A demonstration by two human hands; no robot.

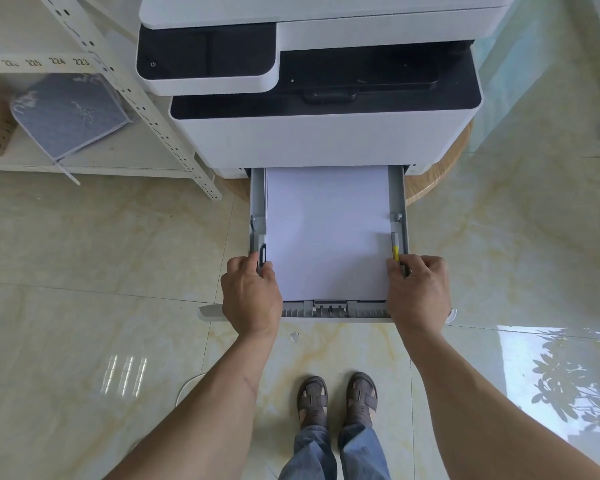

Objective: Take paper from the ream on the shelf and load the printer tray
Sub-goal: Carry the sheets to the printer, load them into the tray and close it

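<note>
From the head camera, a white and black printer (pixel 309 98) stands on a round wooden stand (pixel 440 168) on a glossy tiled floor (pixel 84 271). Its grey paper tray (pixel 399 188) is pulled out toward the person, and a stack of white paper (pixel 326 233) lies flat inside it, between the side guides.

The left hand (pixel 250 296) grips the tray's left side near the front corner, with the fingers curled over the left guide (pixel 262 252) and the thumb at the edge of the paper. The right hand (pixel 418 292) grips the right side in the same way, its fingers curled around the right guide (pixel 395 247), which has a yellow tab, and its thumb is touching the paper's right edge.

To the left stands a white metal shelf (pixel 136 95) with a grey patterned cushion (pixel 70 112) on it. Below, the person's sandals (pixel 336 400) and jeans (pixel 336 452) show on the floor, along with a small white scrap (pixel 294 337) just in front of the tray.
</note>
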